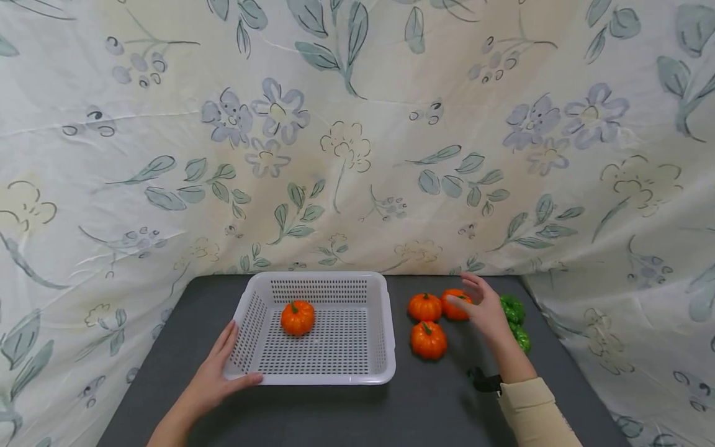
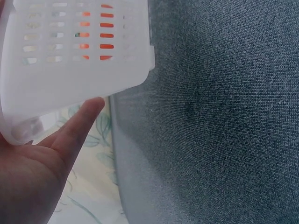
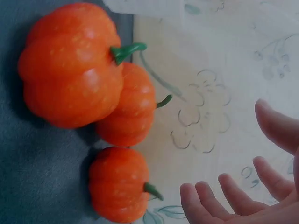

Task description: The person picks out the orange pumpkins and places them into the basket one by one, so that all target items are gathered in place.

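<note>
- Right hand (image 1: 485,310) spread wide, fingers relaxed, holding nothing; hovering over the far orange pumpkin (image 1: 455,304) at the right of the tabletop (image 1: 436,403), contact not clear from the head view.
- Seen from the right wrist view: fingertips (image 3: 229,193) apart from all three orange pumpkins, the nearest pumpkin (image 3: 119,184) close but untouched.
- Just beside that far one, two more: a middle pumpkin (image 1: 425,307) and a front pumpkin (image 1: 428,339), clustered and nearly touching.
- Partly hidden behind the right hand, green pumpkins (image 1: 516,320) near the tabletop's right edge.
- Left hand (image 1: 215,375) open and flat against the near-left corner of the white basket (image 1: 385,372), thumb along the front rim, steadying rather than gripping.
- Inside the basket, one orange pumpkin (image 1: 297,317) sitting upright on the perforated floor, left of middle.
- Handling, as a judgement: glossy, hard-looking skin, probably light and hollow, stiff, a little slippery; liable to roll if nudged.
- Best taken from above, fingers around the ribbed body, not by the thin green stem.
</note>
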Available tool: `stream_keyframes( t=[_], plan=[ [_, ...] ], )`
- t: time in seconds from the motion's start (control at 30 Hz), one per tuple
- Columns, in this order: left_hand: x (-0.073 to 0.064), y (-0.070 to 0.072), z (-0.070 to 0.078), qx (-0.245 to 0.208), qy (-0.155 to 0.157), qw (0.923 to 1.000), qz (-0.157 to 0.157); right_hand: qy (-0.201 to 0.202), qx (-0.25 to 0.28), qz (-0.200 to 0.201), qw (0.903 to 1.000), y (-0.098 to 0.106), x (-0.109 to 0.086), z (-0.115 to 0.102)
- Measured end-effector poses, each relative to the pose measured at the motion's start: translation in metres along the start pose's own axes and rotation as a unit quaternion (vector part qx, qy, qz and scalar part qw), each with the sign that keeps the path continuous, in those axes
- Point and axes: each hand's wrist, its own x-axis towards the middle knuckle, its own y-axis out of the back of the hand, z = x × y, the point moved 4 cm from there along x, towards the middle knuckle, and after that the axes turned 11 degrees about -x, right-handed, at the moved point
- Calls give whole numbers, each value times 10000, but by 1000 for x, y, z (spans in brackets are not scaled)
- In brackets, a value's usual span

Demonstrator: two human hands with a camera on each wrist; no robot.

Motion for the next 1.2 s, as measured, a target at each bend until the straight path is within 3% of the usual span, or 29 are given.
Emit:
stream_keyframes(
  t=[0.77,0.93,1.2],
  plan=[
    [0,2,-3,66,-12,10000,70,-420,-286,436,9978,-12,29,49],
    [0,0,-3,-6,-13,10000,60,-700,-242,348,9966,-18,33,59],
    [-1,-1,-2,-25,35,10000,4,-796,-203,294,9962,-24,41,72]
  ],
)
